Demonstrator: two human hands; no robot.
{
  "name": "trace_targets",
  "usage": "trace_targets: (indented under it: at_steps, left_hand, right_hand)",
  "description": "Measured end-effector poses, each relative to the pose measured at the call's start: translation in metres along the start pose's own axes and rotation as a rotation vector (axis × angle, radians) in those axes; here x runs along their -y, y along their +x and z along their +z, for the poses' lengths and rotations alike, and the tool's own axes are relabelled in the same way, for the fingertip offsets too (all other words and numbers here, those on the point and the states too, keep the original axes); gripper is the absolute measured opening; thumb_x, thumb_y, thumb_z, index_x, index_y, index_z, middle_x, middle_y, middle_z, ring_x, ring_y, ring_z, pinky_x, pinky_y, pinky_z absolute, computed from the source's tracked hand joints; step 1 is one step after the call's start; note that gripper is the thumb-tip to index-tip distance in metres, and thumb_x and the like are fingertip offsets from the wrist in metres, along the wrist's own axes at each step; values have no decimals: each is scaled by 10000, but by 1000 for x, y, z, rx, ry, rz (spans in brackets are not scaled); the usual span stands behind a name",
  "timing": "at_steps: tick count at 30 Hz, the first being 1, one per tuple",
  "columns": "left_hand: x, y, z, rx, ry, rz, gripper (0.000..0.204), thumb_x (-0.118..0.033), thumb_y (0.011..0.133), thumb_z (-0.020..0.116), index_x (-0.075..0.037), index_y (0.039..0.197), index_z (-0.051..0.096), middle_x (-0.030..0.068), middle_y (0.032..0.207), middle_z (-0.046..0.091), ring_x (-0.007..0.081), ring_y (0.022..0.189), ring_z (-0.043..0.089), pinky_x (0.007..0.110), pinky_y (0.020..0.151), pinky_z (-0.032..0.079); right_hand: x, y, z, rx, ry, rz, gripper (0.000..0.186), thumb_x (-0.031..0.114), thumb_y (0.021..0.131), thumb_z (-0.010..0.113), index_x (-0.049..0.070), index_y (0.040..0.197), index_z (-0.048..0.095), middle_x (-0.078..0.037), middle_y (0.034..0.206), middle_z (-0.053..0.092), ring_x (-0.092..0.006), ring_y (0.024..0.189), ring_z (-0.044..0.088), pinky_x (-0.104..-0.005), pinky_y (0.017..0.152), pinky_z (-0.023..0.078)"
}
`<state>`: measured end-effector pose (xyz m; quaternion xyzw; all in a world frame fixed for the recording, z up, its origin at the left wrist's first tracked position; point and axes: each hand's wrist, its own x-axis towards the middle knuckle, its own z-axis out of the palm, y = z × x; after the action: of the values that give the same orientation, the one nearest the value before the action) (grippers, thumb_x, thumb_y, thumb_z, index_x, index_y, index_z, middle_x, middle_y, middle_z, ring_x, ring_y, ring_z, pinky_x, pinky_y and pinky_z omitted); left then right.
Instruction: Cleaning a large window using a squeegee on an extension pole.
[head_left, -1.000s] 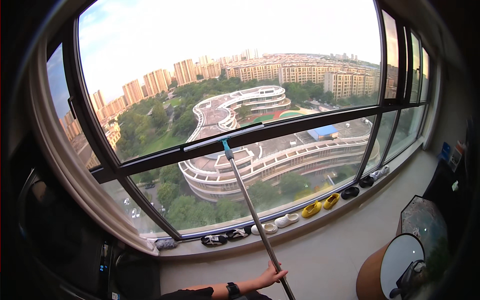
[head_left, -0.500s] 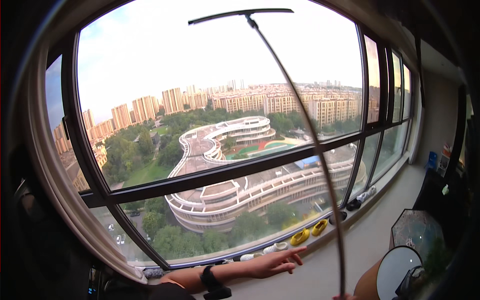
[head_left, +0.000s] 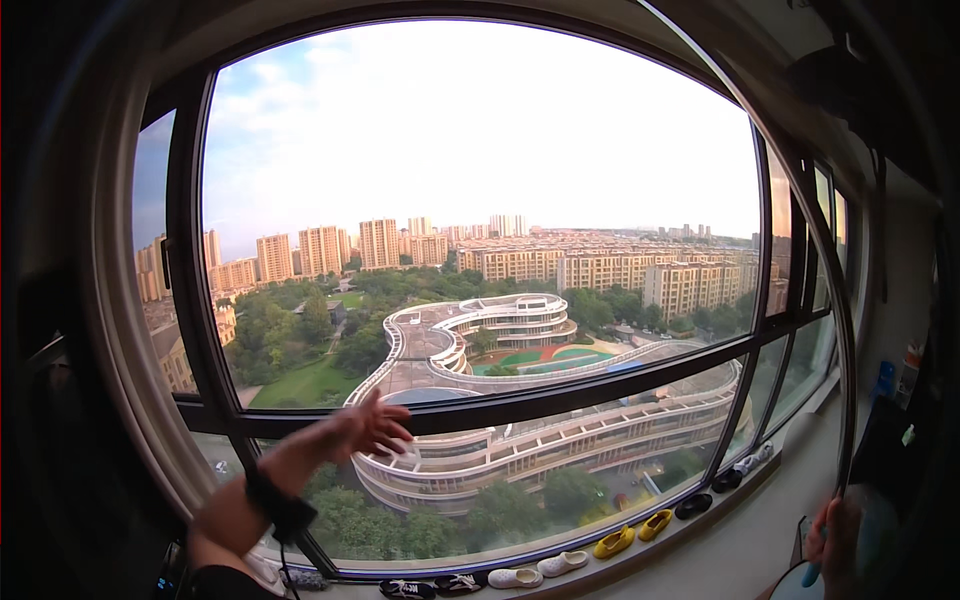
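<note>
My right hand [head_left: 838, 535], low at the right edge of the picture, is closed round the lower end of a long squeegee pole [head_left: 832, 262]. The pole rises past the right side of the window and bends out of the picture at the top; its blade cannot be seen now. My left hand [head_left: 366, 428] is raised in front of the dark window crossbar [head_left: 560, 398], fingers apart and slightly blurred, holding nothing. A black band with a small device [head_left: 282, 506] sits on the left wrist. Beyond it stands the large window pane [head_left: 480, 150].
Along the sill stand several shoes, among them yellow ones [head_left: 614, 542], white ones [head_left: 515, 578] and black ones [head_left: 408, 589]. A pale curtain [head_left: 125, 340] hangs at the left. Dark furniture [head_left: 885, 450] stands at the right. Buildings and trees lie outside the glass.
The squeegee has swung right and its blade has left the picture at the top. My left hand has moved up and left, from above the sill to the crossbar. The view has shifted.
</note>
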<state>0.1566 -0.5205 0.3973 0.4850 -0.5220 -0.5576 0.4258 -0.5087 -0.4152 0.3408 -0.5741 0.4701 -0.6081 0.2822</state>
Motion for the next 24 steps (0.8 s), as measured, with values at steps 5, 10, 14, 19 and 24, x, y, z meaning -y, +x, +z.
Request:
trace_targets:
  at_steps: [5, 10, 14, 19, 24]
  left_hand:
    - [-152, -5, -55, -548, 103, 255, 759, -618, 906, 267, 23, 1295, 384, 168, 1138, 582, 230, 914, 635, 319, 763, 532]
    - [-264, 19, 14, -521, 205, 807, 607, -549, 936, 318, -50, 1253, 454, 125, 1086, 603, 225, 961, 617, 338, 802, 507]
    - [-287, 45, 89, -314, 306, 843, 715, -571, 932, 277, 21, 1328, 329, 210, 1194, 533, 287, 1017, 601, 376, 853, 503]
    - [-289, 53, 153, -20, 334, 898, 948, -691, 865, 224, 70, 1404, 53, 283, 1309, 397, 344, 1070, 566, 414, 882, 488]
    - [-287, 51, 198, 138, 333, 964, 1014, -721, 834, 277, 61, 1405, -27, 286, 1299, 410, 352, 1064, 572, 419, 858, 503]
  right_hand:
    - [36, 51, 64, 200, 97, 15, 483, 572, 853, 515, 112, 745, 414, 7, 427, 349, -76, 295, 323, -229, 275, 237]
    - [2, 41, 116, 320, 216, 18, 337, 383, 880, 574, 90, 781, 438, -37, 487, 434, -105, 329, 385, -241, 293, 302]
    - [5, 20, 133, 372, 249, 45, 223, 279, 946, 499, 108, 810, 455, 23, 571, 429, -38, 404, 369, -170, 346, 274]
    - [59, 32, 112, 314, 142, 102, 334, 387, 889, 563, 93, 798, 432, -32, 486, 414, -113, 346, 393, -250, 315, 320]
    - [121, 50, 79, 289, 51, 87, 376, 460, 896, 524, 105, 804, 443, -14, 505, 426, -94, 356, 389, -235, 331, 313]
